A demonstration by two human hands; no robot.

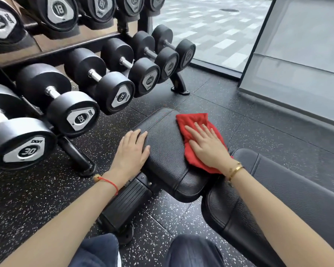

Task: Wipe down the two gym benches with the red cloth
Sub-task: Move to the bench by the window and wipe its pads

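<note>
Red cloth [196,130] lies spread on the right side of the black padded seat pad [166,149], centre of the frame. Right hand [208,147] flat on the cloth, fingers spread wide, palm pressing down; gold bracelet [234,170] at the wrist. Left hand [132,151] open, splayed over the pad's left edge, holding nothing; red string [109,183] on that wrist. Second pad [278,189] of the bench adjoins lower right. Dumbbell rack [75,93] fills the upper left. Speckled rubber floor [27,199] beneath. Glass wall [210,26] upper right.
</note>
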